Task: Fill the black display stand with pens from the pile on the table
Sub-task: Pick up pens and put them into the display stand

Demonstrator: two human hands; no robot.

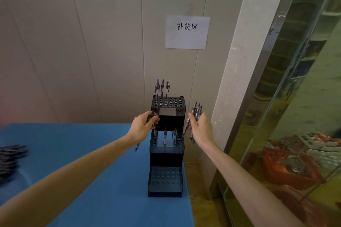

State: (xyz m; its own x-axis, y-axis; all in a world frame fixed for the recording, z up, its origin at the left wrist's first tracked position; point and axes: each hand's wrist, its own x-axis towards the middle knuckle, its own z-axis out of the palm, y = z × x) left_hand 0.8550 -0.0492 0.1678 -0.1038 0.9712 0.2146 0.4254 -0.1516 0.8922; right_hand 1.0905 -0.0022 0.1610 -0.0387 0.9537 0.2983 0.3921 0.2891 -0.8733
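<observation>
Both bare forearms reach forward, raised. The left hand (143,127) curls its fingers, apparently pinching one slim dark pen (154,125); the right hand (201,129) grips a bundle of clear-barrelled pens (196,114).

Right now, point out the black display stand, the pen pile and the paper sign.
black display stand (171,119): head view, bare front of top tier.
pen pile (10,158): head view, middle of dark heap.
paper sign (187,39): head view, blank lower part.
</observation>
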